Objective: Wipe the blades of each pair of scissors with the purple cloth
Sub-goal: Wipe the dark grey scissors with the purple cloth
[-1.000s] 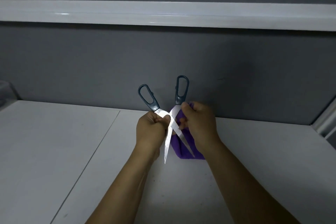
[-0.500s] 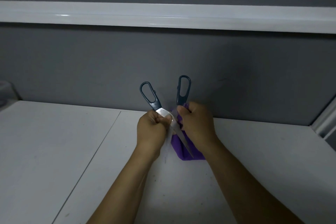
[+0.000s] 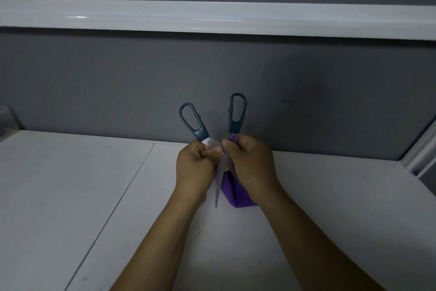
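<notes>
One pair of scissors (image 3: 192, 122) with dark blue handles is held up above the white table (image 3: 70, 196), handles pointing away from me and spread apart, blade tips pointing toward me. My left hand (image 3: 195, 168) grips the scissors near the pivot. My right hand (image 3: 252, 165) grips the purple cloth (image 3: 232, 192), bunched around one blade close to the pivot. The cloth hangs below that hand. One bare blade tip shows between my wrists; the wrapped blade is hidden.
A dark grey wall (image 3: 306, 92) with a white rail (image 3: 212, 17) rises behind the table. A seam (image 3: 113, 208) runs across the tabletop on the left. A white frame edge (image 3: 422, 153) stands at the right.
My right hand with the cloth has slid up the blade toward the pivot. The blades have come closer together, and the right blade is now covered.
</notes>
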